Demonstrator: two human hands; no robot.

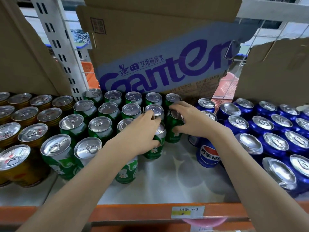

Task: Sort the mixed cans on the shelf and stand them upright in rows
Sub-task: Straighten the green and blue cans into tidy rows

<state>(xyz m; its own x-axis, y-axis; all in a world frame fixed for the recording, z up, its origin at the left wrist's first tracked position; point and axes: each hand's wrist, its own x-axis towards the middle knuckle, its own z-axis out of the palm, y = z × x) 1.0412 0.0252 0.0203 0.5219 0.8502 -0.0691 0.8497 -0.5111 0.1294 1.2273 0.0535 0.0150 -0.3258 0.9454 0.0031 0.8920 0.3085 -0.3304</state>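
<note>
Green cans (156, 141) upright under both gripping hands.

A bare strip of shelf (175, 178) runs between the green cans (73, 124) and the blue cans (267, 131); behind, a cardboard box (158, 61) seems to close it off.

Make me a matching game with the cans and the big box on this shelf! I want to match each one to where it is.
Things:
1. gold cans
2. green cans
3. blue cans
4. cardboard box

Places:
A. right side of the shelf
B. behind the cans, at the back
C. left side of the shelf
D. middle, where both hands reach

Pairs: 1-C, 2-D, 3-A, 4-B
</note>
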